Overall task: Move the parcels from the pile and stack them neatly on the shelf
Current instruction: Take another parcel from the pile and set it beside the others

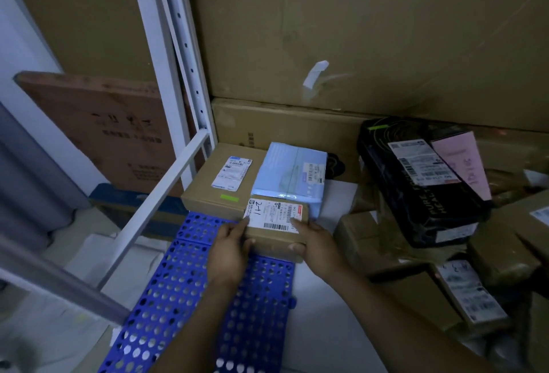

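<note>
Two closed grips: left hand (230, 249) and right hand (315, 243) each clasp one end of the small brown parcel (274, 238).

Dim, bluish (edges warped, soft)

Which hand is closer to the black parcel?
Right. The right hand grips the small parcel at the end nearest the black parcel; the left hand holds its opposite end, farther left.
</note>
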